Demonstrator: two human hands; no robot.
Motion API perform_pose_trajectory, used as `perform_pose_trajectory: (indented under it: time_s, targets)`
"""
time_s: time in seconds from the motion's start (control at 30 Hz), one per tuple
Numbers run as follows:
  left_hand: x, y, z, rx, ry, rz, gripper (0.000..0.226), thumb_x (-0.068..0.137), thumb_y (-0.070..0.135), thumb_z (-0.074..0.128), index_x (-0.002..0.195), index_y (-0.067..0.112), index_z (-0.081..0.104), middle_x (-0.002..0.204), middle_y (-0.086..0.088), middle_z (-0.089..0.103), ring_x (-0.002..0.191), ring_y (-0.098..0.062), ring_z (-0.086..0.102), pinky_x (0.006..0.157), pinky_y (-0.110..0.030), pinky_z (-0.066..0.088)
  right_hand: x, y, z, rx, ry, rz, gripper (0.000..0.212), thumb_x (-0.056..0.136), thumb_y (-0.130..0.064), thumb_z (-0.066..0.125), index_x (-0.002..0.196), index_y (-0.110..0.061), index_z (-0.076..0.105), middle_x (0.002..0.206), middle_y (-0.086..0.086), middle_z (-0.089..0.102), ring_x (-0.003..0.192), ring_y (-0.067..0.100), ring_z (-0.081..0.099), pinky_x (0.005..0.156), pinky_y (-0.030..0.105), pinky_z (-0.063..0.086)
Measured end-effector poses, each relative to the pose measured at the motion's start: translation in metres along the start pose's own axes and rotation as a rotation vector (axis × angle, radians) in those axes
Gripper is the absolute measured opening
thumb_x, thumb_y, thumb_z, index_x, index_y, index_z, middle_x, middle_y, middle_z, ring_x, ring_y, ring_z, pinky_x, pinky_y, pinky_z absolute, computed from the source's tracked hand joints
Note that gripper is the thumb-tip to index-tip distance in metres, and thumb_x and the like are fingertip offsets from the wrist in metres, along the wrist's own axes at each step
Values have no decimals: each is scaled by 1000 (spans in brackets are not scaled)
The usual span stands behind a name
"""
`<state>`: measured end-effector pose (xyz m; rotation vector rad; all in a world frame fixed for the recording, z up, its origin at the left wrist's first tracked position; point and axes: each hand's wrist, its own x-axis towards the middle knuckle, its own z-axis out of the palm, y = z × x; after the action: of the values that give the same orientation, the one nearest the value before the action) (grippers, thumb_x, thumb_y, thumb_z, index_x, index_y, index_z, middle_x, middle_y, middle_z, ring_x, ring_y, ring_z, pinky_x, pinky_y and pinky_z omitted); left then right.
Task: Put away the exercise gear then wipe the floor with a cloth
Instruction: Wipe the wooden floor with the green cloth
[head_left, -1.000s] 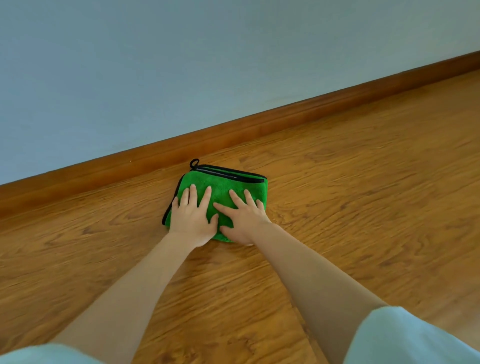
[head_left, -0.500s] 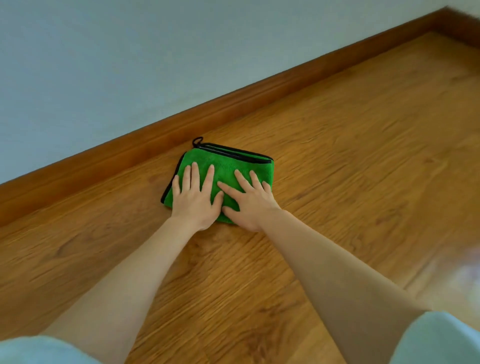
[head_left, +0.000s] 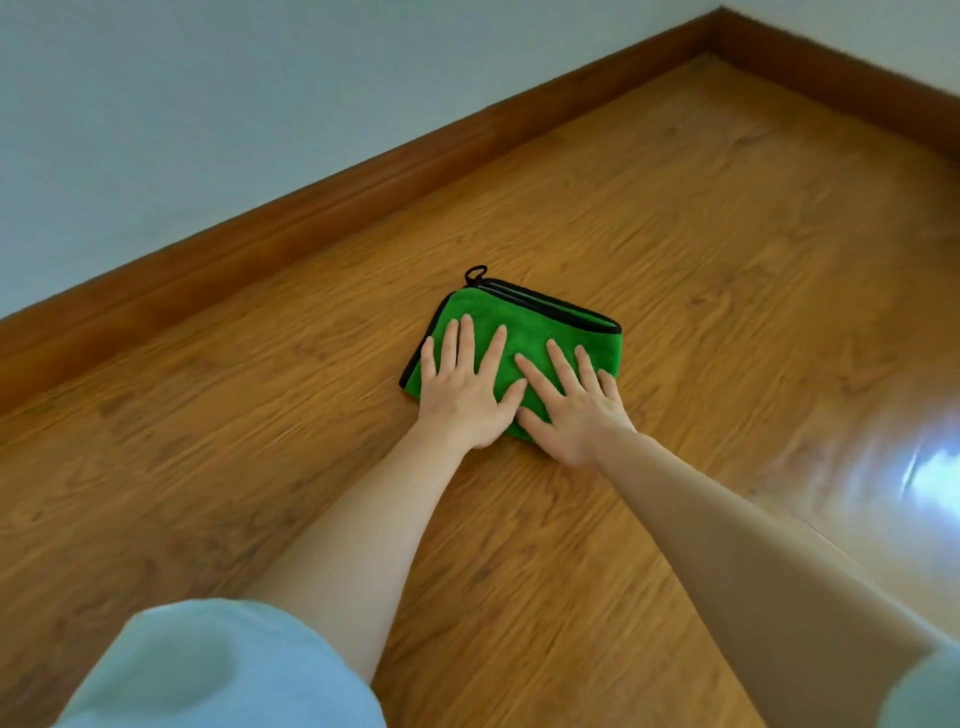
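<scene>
A folded green cloth (head_left: 540, 326) with black trim and a small black loop lies flat on the wooden floor (head_left: 701, 291). My left hand (head_left: 462, 389) presses on its left half with straight, spread fingers. Beside it, my right hand (head_left: 576, 410) presses flat on the right half, fingers also straight. The two hands touch at the thumbs. The near edge of the cloth is hidden under my palms. No exercise gear is in view.
A brown skirting board (head_left: 332, 202) runs along the pale wall (head_left: 208, 104) behind the cloth and turns at a corner (head_left: 719, 23) at the upper right. Bright light glares off the floor at the right (head_left: 930, 473).
Both hands have slid the cloth to the right along the floor and away from the skirting board. The room corner has come into view.
</scene>
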<state>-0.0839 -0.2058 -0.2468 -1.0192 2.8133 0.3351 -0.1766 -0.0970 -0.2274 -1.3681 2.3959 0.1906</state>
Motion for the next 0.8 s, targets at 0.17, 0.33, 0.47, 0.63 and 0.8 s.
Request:
perform_pose_trajectory:
  time_s: [0.17,0.33,0.47,0.63,0.8]
  targets:
    - [-22,2,4,8,-20,3,68,92,60,13,147,29,-13,155,-11,-20,142,-24,-21,113,-47,-14,-18,-4,7,-10,-7,-9,62,93,-60,16,145,-42,-12,156,0,-20,143,28,-19,117,47,-4]
    - [-67,2,15,2,0,3,69,92,61,12,146,27,-16,154,-12,-22,141,-25,-22,112,-47,-15,-55,-12,26,-10,5,-37,62,93,-61,16,145,-42,-13,156,1,-21,142,28,-22,117,47,-5]
    - [-114,2,26,-2,-18,3,77,77,69,-10,140,28,-25,152,-13,-26,140,-26,-26,110,-47,-17,-97,-25,43,-6,-9,-61,79,73,-75,-9,144,-42,-15,155,2,-23,142,29,-23,117,47,-6]
    - [-173,-4,30,-13,-46,11,91,52,67,-34,134,27,-32,147,-12,-34,132,-24,-35,107,-47,-20,-145,-50,58,-5,-30,-118,93,55,-73,-25,142,-40,-21,150,1,-30,140,31,-26,115,48,-8]
    - [-222,-11,44,73,-39,41,96,54,68,-38,139,25,-26,146,-17,-31,134,-30,-29,105,-48,-25,-193,-77,83,-38,55,-17,73,86,-66,-7,143,-36,25,150,11,20,135,41,30,101,54,36]
